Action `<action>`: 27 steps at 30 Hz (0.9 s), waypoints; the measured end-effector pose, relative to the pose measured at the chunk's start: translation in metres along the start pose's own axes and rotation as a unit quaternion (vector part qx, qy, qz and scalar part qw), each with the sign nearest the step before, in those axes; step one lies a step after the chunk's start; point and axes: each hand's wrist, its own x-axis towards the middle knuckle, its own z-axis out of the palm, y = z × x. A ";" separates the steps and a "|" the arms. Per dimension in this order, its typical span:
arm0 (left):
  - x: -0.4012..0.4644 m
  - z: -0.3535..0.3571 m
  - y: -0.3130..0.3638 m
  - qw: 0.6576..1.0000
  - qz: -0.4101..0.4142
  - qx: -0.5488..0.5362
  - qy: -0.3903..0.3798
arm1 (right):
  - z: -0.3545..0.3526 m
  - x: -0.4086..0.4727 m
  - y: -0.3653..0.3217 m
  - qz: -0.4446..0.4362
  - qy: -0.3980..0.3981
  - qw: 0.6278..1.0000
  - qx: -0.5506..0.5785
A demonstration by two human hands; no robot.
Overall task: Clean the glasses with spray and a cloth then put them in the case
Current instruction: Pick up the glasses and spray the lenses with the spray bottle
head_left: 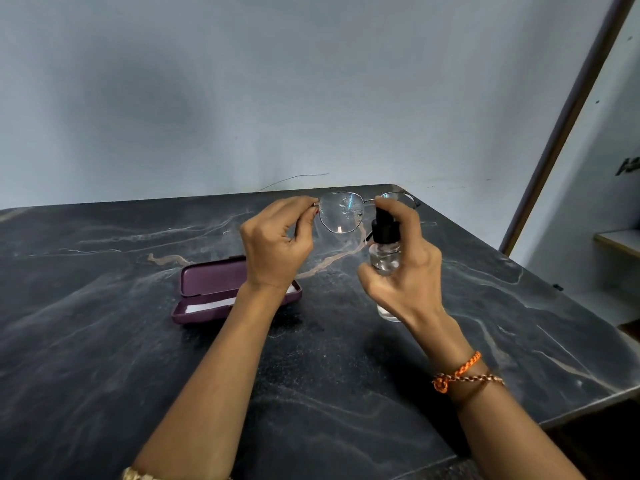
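1. Nearest the camera, two bare forearms are reaching out over the counter (104, 341); a gold band is showing at the lower left edge, and an orange thread bracelet (457, 372) with a thin chain is sitting on the right wrist.
2. On the left, the purple case (207, 289) is lying open on the counter, partly hidden behind the left wrist, with something white, probably the cloth (207, 305), resting inside it.
3. Above it, the left hand (277, 244) is pinching the glasses (341, 213) at the hinge corner of the frame, holding them up in the air over the far part of the counter.
4. Droplets are clinging to the nearer lens, so I judge the spraying is under way; whether the other lens is wet I cannot tell, since the right hand is covering most of it.
5. To the right, the right hand (405, 271) is wrapping around the clear spray bottle (384, 251), its forefinger resting on the black pump head, the nozzle pointing toward the lens.
6. What is left, as I judge it: finishing the spray, setting the bottle down, taking out the cloth, wiping both lenses, folding the glasses and laying them in the case.
7. As for the surface, the counter is dark stone with pale and rusty veins, otherwise bare.
8. Behind it a plain blue-grey wall (242, 98) is rising, a brown door frame (571, 109) is slanting down the right side, and a shelf edge is showing at far right.
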 end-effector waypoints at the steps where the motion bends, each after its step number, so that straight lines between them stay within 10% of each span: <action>1: 0.000 0.000 0.000 1.000 0.000 -0.001 0.001 | 0.000 0.000 0.000 -0.004 -0.001 1.000 0.008; 11: 0.003 -0.006 -0.006 1.000 -0.015 0.005 0.023 | -0.013 0.004 0.010 0.078 0.111 0.991 -0.009; 27: 0.003 -0.009 -0.010 0.999 -0.021 0.012 0.040 | -0.014 0.003 0.020 0.065 0.046 0.995 -0.061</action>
